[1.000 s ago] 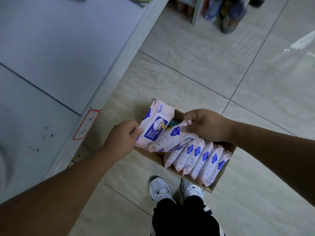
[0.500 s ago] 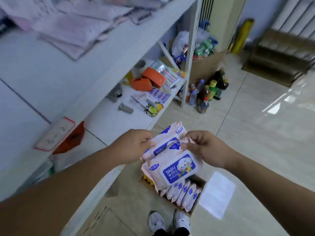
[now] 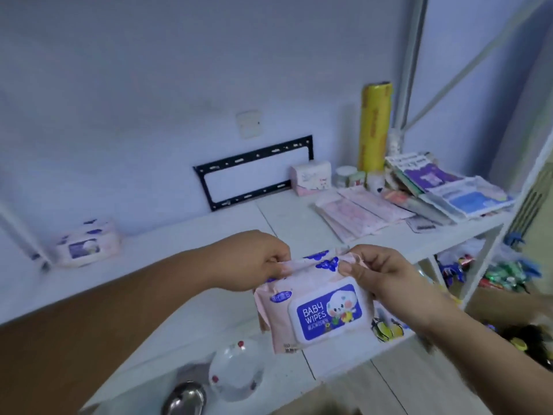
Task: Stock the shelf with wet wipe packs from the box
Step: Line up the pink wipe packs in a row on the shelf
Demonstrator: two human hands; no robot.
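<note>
My left hand [image 3: 254, 262] and right hand [image 3: 386, 280] pinch the top edge of pink plastic baby-wipes packs [image 3: 317, 310], held before the white shelf [image 3: 179, 244] and its front edge; bare board lies beyond, another pink pack [image 3: 86, 244] far left.

a small shop or stockroom: white metal shelves [image 3: 185, 244] hold wipe packs [image 3: 86, 244], tissues [image 3: 311, 178], a yellow film roll [image 3: 375, 127], booklets [image 3: 449, 187].

Both forearms bare, reaching forward and converging. Left hand [image 3: 257, 262] and right hand [image 3: 380, 274] near each other, fingers curled, pinching the top edges of wipe packs [image 3: 317, 310].
</note>
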